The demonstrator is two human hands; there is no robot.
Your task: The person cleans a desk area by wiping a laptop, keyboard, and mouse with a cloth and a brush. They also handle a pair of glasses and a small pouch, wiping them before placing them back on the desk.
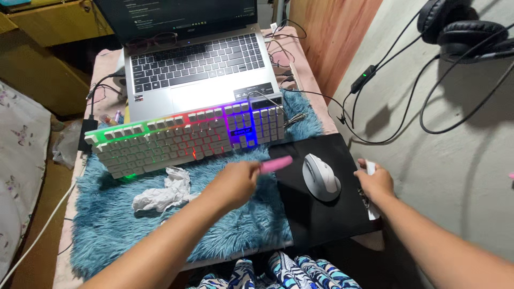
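The left hand gripped a pink brush beside the white mouse; the right hand pinched the black mousepad's edge, possibly holding something white.

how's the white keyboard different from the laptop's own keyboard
The white keyboard is a separate board with pale keys lit from below in green, red and blue; the laptop keyboard is built into a silver body, with dark keys and no coloured glow. The white keyboard sits tilted across the blue fluffy mat, nearer the hands; the laptop keyboard lies behind it, with a pair of glasses on its top edge. Both lie unused.
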